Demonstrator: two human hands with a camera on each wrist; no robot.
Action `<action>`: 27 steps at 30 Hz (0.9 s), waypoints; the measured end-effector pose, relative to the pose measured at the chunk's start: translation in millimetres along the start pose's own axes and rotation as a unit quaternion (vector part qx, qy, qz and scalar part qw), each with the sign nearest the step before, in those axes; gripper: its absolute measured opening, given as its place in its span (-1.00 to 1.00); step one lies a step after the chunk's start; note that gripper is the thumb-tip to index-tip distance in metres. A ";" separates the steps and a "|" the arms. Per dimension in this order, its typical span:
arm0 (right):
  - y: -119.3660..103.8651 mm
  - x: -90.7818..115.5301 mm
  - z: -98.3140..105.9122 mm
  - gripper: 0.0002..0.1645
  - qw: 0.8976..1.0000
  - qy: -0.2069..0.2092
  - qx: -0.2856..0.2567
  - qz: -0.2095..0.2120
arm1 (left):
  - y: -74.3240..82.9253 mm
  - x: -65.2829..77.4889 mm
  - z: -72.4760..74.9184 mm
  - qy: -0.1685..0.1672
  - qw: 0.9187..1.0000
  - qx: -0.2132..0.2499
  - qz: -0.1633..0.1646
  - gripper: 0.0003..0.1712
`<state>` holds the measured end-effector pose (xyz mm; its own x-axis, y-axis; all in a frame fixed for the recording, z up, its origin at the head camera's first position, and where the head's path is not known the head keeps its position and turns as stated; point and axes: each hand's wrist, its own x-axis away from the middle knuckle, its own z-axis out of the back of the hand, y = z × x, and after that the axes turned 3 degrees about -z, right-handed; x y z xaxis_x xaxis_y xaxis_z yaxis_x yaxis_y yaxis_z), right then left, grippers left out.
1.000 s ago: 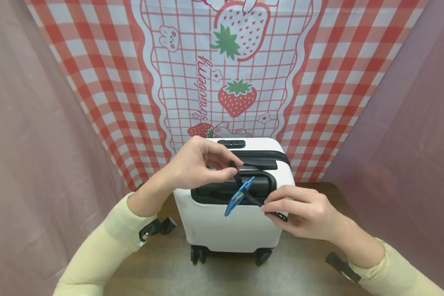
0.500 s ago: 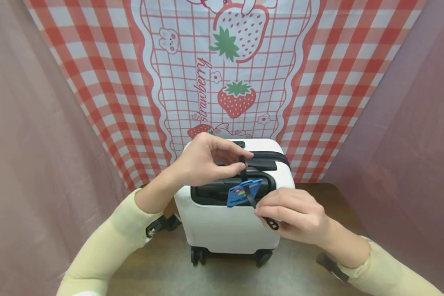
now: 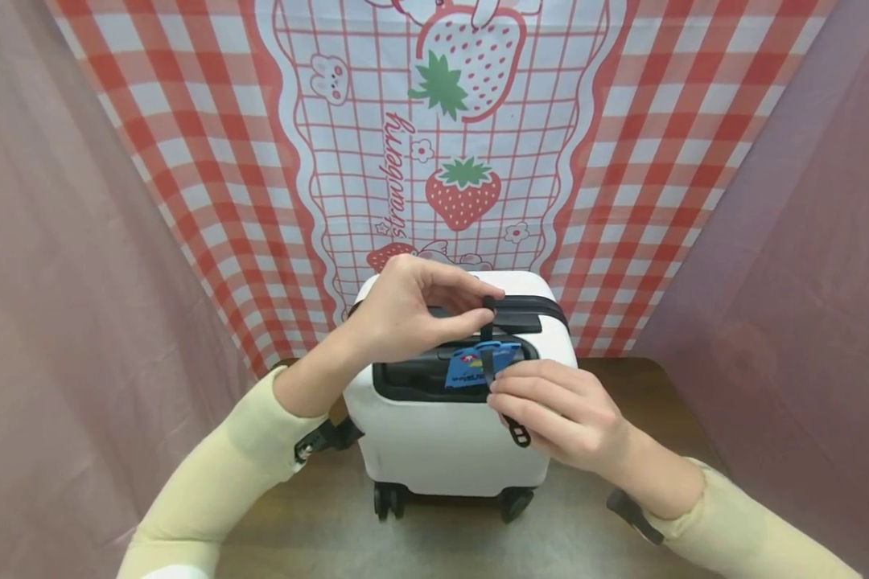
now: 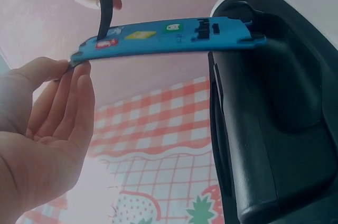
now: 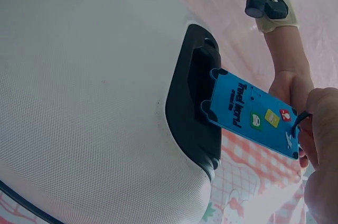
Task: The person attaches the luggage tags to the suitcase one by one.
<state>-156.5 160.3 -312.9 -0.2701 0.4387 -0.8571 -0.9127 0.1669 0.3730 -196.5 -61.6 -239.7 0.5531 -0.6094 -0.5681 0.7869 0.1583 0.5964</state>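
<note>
A blue luggage tag [image 3: 469, 368] with a black strap [image 3: 488, 331] hangs above the recessed top handle of a white suitcase [image 3: 449, 450]. My left hand [image 3: 413, 314] pinches the strap's upper part between thumb and fingers. Lower and to the right, my right hand [image 3: 561, 410] pinches the other part of the strap, whose slotted end [image 3: 519, 434] sticks out below the fingers. In the left wrist view the tag [image 4: 158, 36] is seen nearly edge-on, its far end over the black handle recess [image 4: 296, 86]. Small coloured pictures and lettering show on the tag [image 5: 251, 109] in the right wrist view.
The suitcase stands on castors [image 3: 516, 502] on a brown tabletop [image 3: 434, 539]. Behind it hangs a red-and-white checked cloth [image 3: 217, 177] with strawberries. Pinkish curtains [image 3: 789, 265] flank both sides. Small black devices [image 3: 326, 438] are strapped at the wrists.
Both hands have shifted: the left to the right, the right leftward and slightly up at the end. The tag has turned from edge-on to showing its face, and the strap now runs nearly upright.
</note>
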 end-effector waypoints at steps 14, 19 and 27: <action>5.6 -1.2 -10.3 -0.67 0.992 0.072 0.065 0.086 | -8.0 -1.6 -8.5 0.001 1.000 -0.021 0.021 -0.72; 7.2 1.9 -10.0 -0.68 0.990 0.080 0.066 0.097 | -11.2 -0.7 -10.3 0.001 0.999 -0.020 0.036 -0.71; 11.9 -0.2 -11.8 -0.68 0.985 0.107 0.083 0.108 | -19.6 0.8 -6.2 0.028 0.997 -0.073 0.006 -0.61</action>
<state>-171.0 151.8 -312.5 -0.5270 0.2875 -0.7997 -0.7687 0.2401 0.5929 -209.8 -60.4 -255.3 0.5733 -0.5626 -0.5956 0.8098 0.2786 0.5163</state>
